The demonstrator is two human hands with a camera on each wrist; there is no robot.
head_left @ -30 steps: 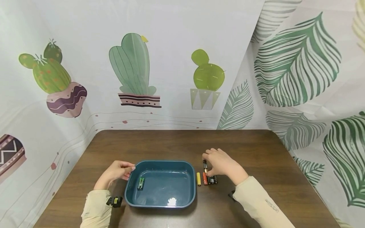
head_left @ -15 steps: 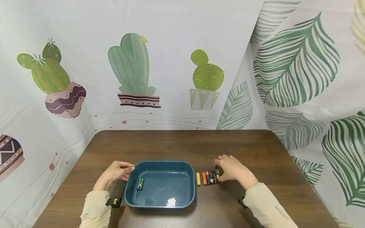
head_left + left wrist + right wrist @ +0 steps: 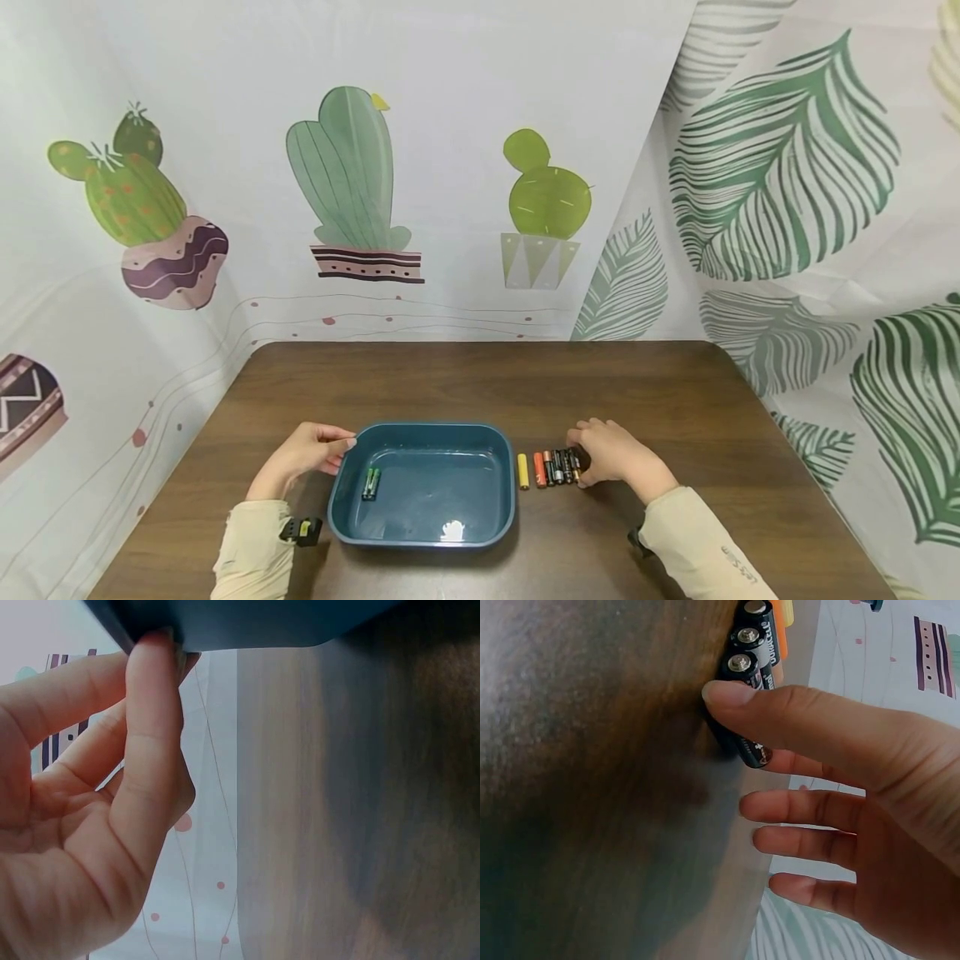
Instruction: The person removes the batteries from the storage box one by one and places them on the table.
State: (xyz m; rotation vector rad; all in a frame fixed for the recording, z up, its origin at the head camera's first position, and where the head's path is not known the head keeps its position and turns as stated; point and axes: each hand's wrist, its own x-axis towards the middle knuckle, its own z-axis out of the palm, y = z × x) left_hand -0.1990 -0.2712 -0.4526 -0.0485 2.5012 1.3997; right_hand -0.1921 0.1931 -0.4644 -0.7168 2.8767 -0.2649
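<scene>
A: Right hand (image 3: 607, 452)?
B: Pinching the end battery (image 3: 756, 754) between thumb and index, other fingers loosely extended. It's at the right end of the row of batteries (image 3: 558, 468), on the worktop (image 3: 480, 383), right of the blue tray (image 3: 435, 500).
A: Left hand (image 3: 309, 450)?
B: Gripping the tray rim near its far left corner, thumb against fingers.
A: Row order?
B: From the tray: yellow battery (image 3: 523, 472) with a gap after it, red battery (image 3: 540, 470), then black-bodied ones. Two green batteries (image 3: 371, 483) lie inside the tray, left side.
A: Handling tips? Looks like lining up.
B: My read too. Bring the end battery parallel with its neighbour, lower it flat, release gently. Smooth round sides, so a sideways shove could roll the others. Square the ends with a light fingertip.
A: Contact with the neighbour?
B: Can't tell; thumb's in the way. Left hand should just hold steady.
</scene>
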